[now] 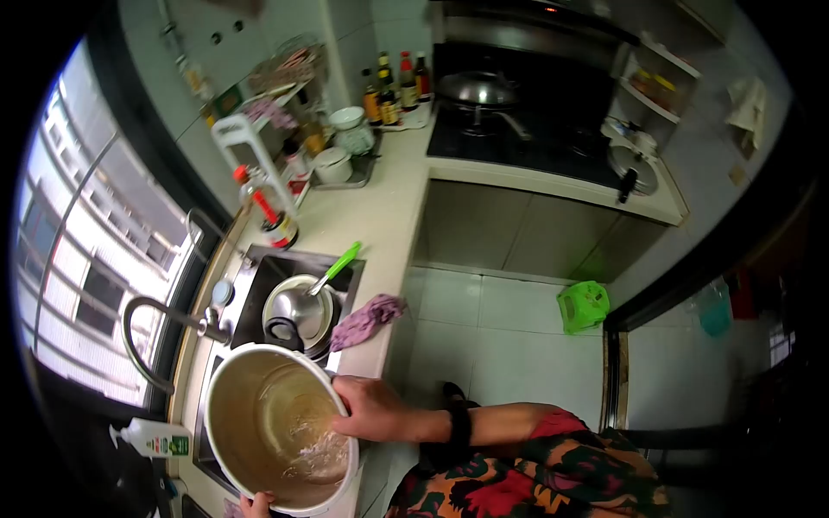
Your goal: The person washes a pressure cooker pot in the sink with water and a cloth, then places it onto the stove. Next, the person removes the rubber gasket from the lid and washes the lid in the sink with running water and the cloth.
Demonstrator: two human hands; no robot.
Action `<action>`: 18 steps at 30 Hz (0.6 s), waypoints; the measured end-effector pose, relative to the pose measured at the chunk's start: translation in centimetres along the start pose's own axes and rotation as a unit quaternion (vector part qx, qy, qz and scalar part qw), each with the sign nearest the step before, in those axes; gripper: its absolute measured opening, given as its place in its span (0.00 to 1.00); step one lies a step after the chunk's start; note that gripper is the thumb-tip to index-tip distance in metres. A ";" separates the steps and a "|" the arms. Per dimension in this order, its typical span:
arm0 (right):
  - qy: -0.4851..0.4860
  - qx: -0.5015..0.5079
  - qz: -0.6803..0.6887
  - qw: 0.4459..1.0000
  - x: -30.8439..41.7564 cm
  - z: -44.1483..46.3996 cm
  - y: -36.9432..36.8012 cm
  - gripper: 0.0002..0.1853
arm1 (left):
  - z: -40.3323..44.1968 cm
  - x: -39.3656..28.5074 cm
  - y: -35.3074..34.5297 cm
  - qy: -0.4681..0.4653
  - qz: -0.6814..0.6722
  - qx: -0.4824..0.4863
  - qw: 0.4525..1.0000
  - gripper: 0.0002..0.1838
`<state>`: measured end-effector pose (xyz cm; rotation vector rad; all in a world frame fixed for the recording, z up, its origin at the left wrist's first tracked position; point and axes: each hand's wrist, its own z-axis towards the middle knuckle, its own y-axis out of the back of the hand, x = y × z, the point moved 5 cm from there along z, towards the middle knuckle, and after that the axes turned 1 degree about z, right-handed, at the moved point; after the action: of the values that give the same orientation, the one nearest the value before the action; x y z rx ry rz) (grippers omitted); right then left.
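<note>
A large round metal pot [226, 414] is tilted towards me over the near side of the sink, with some clear water [315, 445] inside. My right hand [373, 409] is closed on its right rim, and a black band circles that wrist. At the bottom edge, my left hand [256, 504] grips the pot's lower rim; only its fingers show. Just beyond the pot, a metal bowl [285, 332] sits in the far sink basin with a green-handled utensil [332, 272] leaning in it. A purple cloth [369, 321] lies on the counter beside that basin.
A curved faucet [142, 302] arches from the window side. Left of the pot stands a white pump bottle [155, 439]. A red-capped bottle [276, 220] and several sauce bottles [389, 95] line the counter. Beyond are a lidded wok [477, 89] and, on the floor, a green stool [584, 306].
</note>
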<state>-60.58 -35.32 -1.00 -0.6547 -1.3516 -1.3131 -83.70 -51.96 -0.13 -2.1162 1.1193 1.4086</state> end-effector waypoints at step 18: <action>-0.150 -0.286 -0.075 0.943 -10.4 -8.5 44.1 0.14 | -7.1 -0.2 -48.1 0.043 0.029 0.403 0.914 0.20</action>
<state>-14.93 -29.76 2.25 -1.2059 -1.2732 -1.8095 -42.21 -26.71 -2.79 -1.5470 1.4745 0.6706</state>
